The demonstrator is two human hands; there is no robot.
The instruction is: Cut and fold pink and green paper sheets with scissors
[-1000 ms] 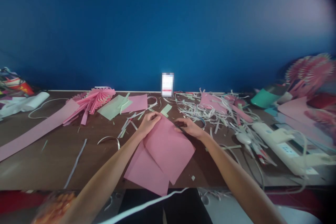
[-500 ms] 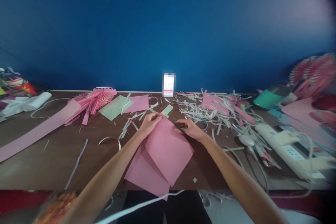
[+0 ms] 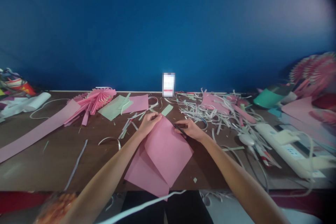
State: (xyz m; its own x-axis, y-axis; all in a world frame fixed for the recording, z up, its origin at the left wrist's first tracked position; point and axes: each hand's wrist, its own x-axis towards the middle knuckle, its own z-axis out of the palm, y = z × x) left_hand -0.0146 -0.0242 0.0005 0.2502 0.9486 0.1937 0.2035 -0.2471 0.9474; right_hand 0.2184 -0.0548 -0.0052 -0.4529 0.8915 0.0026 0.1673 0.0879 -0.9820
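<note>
A pink sheet of paper (image 3: 168, 147), folded or doubled, is held up at an angle over the front of the table. My left hand (image 3: 151, 121) pinches its top corner between thumb and fingers. At the sheet's upper right edge, my right hand (image 3: 190, 129) is closed round a thin dark tool (image 3: 181, 130). That tool lies along the paper's edge; its kind is hard to make out. Below and to the left, a second pink flap (image 3: 147, 175) hangs down past the table's edge.
White paper strips (image 3: 194, 108) lie heaped behind my right hand. A pleated pink paper fan (image 3: 98, 98) and a green sheet (image 3: 112, 107) are at the left. A lit phone (image 3: 168, 84) stands against the blue wall. On the right is a white power strip (image 3: 280, 148) with cords.
The dark tool has shifted slightly along the paper's edge in my right hand. My left hand and the pink sheet stay almost where they were.
</note>
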